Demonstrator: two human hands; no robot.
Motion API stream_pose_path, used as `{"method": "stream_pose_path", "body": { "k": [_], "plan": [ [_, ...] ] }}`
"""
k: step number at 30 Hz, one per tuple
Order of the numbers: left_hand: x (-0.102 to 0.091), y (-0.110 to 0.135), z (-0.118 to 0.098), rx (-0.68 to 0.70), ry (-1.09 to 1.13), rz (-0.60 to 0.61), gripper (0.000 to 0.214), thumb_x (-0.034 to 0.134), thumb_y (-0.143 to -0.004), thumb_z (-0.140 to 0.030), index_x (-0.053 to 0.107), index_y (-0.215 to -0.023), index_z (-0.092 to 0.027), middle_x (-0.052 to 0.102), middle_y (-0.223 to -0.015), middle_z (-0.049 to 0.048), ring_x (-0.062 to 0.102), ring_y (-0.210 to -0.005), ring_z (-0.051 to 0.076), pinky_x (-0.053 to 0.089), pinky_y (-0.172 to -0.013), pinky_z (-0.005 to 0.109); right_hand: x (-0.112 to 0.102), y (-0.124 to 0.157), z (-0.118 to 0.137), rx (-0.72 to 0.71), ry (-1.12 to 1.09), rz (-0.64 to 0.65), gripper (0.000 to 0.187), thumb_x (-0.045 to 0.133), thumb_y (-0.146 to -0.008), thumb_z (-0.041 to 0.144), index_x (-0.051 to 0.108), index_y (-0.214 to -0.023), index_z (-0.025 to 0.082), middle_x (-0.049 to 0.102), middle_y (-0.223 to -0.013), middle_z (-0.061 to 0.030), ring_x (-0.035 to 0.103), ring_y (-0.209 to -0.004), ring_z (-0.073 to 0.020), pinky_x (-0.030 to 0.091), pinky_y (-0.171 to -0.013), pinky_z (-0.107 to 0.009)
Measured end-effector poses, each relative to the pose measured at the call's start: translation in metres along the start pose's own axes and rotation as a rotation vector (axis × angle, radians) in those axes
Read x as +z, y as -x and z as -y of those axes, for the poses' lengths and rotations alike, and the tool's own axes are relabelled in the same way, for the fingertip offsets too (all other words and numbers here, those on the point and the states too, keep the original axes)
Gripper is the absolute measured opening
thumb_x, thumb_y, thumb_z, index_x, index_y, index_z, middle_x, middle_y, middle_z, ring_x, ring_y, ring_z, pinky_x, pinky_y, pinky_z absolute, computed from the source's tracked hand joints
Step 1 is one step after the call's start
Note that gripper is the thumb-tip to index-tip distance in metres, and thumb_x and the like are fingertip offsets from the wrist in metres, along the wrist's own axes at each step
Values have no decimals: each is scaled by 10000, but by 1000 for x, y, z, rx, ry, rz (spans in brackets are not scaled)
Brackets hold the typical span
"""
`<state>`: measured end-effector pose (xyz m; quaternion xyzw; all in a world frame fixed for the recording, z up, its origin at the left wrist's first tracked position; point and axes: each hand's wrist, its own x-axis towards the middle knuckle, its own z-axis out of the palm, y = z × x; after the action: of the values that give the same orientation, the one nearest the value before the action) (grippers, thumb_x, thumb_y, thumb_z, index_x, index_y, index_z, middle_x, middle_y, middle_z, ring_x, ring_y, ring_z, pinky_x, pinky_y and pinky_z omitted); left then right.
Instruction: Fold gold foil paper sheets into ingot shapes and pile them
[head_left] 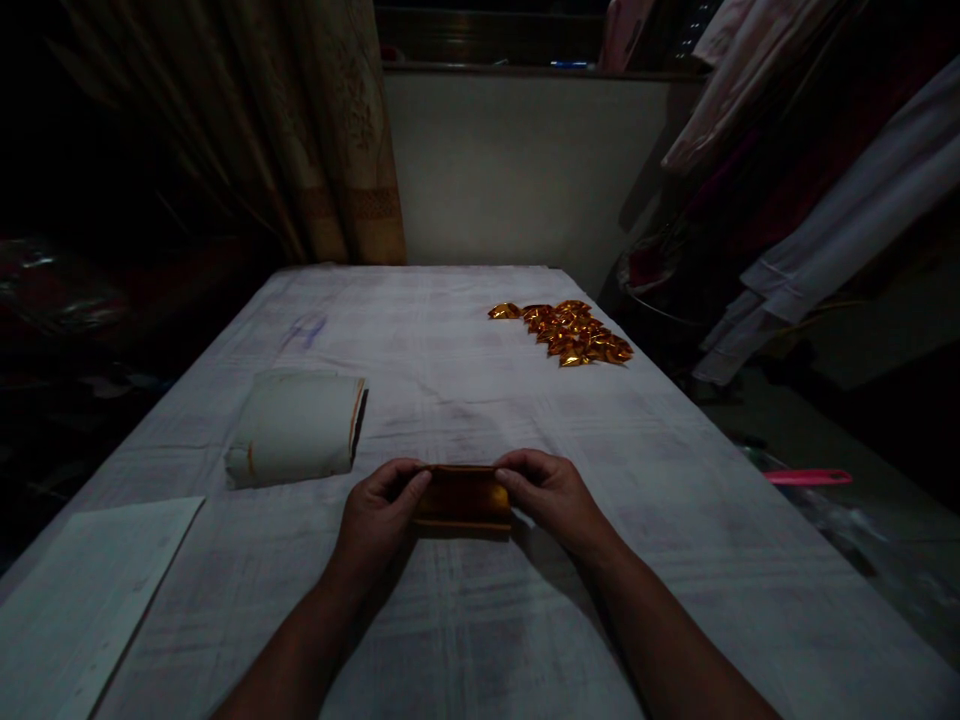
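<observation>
Two bare hands meet low in the middle of a dim scene, above a long table [675, 520] covered in pale, smudged cloth that runs away from the person toward a plain wall. Beyond the table on the left hangs a patterned curtain [330, 150], and off to the right of the hands hang pale garments [825, 200] on a rail, well clear of the work.

On the near left corner, outside the left forearm, lies a flat white sheet [90, 590]. Just ahead of the left hand [375, 520], near but not touching it, sits a folded bundle of off-white cloth [296, 428] with a dark edge on its right side.

Far ahead of the right hand [551, 495], toward the table's right edge, a heap of small shiny gold foil pieces [570, 332] lies together, apparently grouped so they stay out of the working area. A pink object [806, 477] lies beyond the table edge to the right; what it is cannot be told.

Between the hands rests a small orange-gold foil strip [463, 497], lying flat on the cloth directly in front of the person. Each hand pinches one end with thumb and curled fingers closed on it, left end in the left hand, right end in the right, seemingly to keep it stretched flat and steady
</observation>
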<state>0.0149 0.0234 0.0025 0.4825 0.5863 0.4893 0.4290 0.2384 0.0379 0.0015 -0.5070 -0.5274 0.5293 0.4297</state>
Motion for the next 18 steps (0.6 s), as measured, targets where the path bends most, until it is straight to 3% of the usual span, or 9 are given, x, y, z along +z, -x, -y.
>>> {"method": "stream_pose_path", "body": {
  "k": [18],
  "plan": [
    [0, 4, -12, -41, -40, -1, 310, 716, -654, -504, 690, -686, -196, 704, -675, 20, 654, -666, 192, 540, -636, 292, -1, 1, 1, -45, 38, -11, 265, 708, -737, 450, 743, -791, 193, 717, -719, -26, 639, -657, -169, 505, -636, -294]
  ]
}}
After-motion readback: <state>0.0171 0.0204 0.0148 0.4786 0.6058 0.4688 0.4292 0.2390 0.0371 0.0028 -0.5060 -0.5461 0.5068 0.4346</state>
